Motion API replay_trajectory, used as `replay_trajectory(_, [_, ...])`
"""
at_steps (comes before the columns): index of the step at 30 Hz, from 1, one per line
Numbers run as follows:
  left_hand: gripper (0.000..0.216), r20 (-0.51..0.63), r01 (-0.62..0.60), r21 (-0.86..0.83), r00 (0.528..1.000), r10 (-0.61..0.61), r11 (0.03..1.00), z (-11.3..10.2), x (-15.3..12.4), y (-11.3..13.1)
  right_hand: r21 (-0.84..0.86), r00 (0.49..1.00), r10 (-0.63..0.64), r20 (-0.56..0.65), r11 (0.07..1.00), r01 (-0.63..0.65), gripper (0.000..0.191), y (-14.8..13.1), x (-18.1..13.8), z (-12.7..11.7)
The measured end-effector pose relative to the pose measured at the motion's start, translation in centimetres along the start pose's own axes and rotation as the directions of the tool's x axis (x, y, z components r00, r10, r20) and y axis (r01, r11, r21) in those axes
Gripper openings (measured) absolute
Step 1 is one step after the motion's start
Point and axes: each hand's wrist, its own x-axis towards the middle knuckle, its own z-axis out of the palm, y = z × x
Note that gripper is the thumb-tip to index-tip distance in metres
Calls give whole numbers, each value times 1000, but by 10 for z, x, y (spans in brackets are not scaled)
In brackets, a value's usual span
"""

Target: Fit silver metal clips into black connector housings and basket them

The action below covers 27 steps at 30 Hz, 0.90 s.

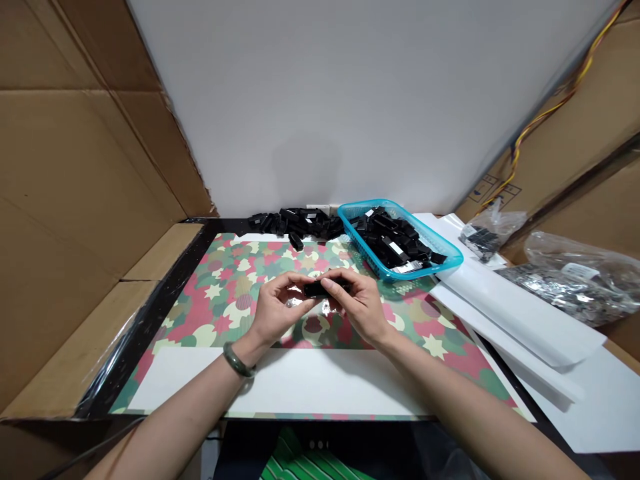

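Observation:
My left hand (280,308) and my right hand (361,308) meet above a camouflage-patterned mat (210,307). Between their fingertips they pinch a small black plastic part (317,289), perhaps a connector housing; the fingers hide most of it. A jade-green bangle (239,360) circles my left wrist. Several similar black parts lie heaped in a turquoise plastic basket (400,263) beyond my hands, and more form a loose pile (295,223) to its left.
A white sheet (280,380) lies on the near part of the mat. White paper (520,313) and clear plastic bags of small metal parts (575,283) lie to the right. Cardboard (85,173) lines the left side, and yellow-red wires (545,127) run along the upper right.

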Motion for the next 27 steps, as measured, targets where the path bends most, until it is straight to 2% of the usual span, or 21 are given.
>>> replay_trajectory(2, [34,76,95,-100,993,-88,990,-3,1,2,4,999,18,-35,1000,-18,26,1,0,0])
replay_trajectory(5, [40,156,283,-264,956,-249,922,-6,4,8,-9,998,28,-63,1000,-29,26,2,0,-1])
replay_trajectory(9, [30,151,416,-307,909,-387,856,-5,7,13,-134,993,-83,-85,988,72,22,0,-1,-1])
replay_trajectory(17, [29,185,450,-317,893,-411,835,-4,8,12,-371,946,-321,-52,885,280,15,-5,-8,0])
replay_trajectory(27, [34,193,430,-267,901,-389,863,-4,7,9,-398,934,-353,-45,864,308,14,-3,-9,0])
